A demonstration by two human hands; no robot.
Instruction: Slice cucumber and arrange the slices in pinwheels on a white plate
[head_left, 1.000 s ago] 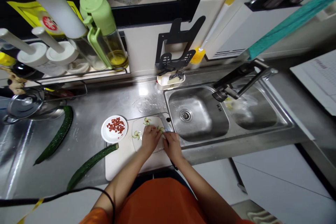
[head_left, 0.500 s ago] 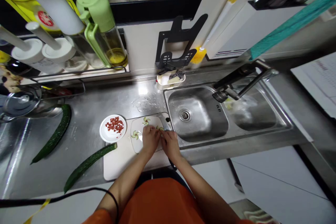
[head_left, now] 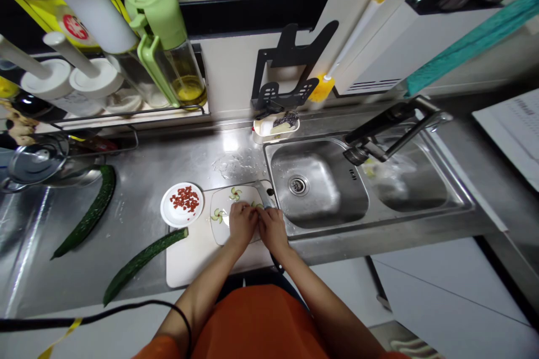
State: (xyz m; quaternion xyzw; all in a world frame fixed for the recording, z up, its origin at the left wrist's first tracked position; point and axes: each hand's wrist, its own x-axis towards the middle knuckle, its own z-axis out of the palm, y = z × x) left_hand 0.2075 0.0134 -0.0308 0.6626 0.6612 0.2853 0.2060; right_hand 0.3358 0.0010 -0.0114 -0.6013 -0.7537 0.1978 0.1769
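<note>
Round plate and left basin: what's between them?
Head view shows a chopping board with a square plate, cucumber slices and a knife, plus left hand and right hand.

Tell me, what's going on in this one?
A person in an orange top has the left hand and right hand close together over a rounded-square white plate, at a small group of pale green slices; their exact grip is hidden. Two more pinwheel-shaped slice groups lie on that plate. A black-handled steel knife lies beneath the right hand. To the left, a round white plate holds diced red pieces, and a long dark-green cucumber rests one end on the white cutting board.
</note>
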